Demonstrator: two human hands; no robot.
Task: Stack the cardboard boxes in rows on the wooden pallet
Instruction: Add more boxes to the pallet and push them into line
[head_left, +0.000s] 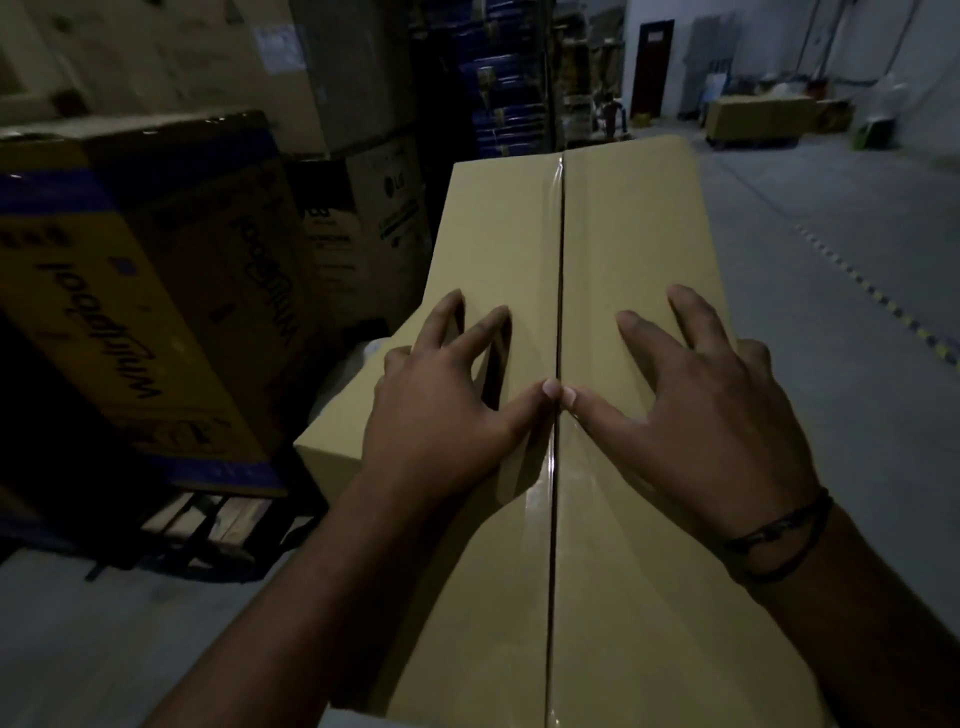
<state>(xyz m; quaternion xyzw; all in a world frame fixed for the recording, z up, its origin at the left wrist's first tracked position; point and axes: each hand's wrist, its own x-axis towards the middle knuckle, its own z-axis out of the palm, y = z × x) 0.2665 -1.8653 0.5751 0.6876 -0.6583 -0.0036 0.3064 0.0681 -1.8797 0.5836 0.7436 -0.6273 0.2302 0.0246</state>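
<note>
Our left hand (441, 415) and right hand (696, 421) rest flat, fingers spread, on the taped cardboard box (623, 234) — stiff, bulky, we judge, best gripped under its sides.

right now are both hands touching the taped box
Touching. Head view shows left hand and right hand resting on the taped box, thumbs against its top.

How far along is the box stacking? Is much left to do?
Done: a lower box already sits down-left of the top box. In hand: left hand and right hand press flat beside its taped seam. Left: unclear; neither waiting boxes nor the row layout show.
</note>
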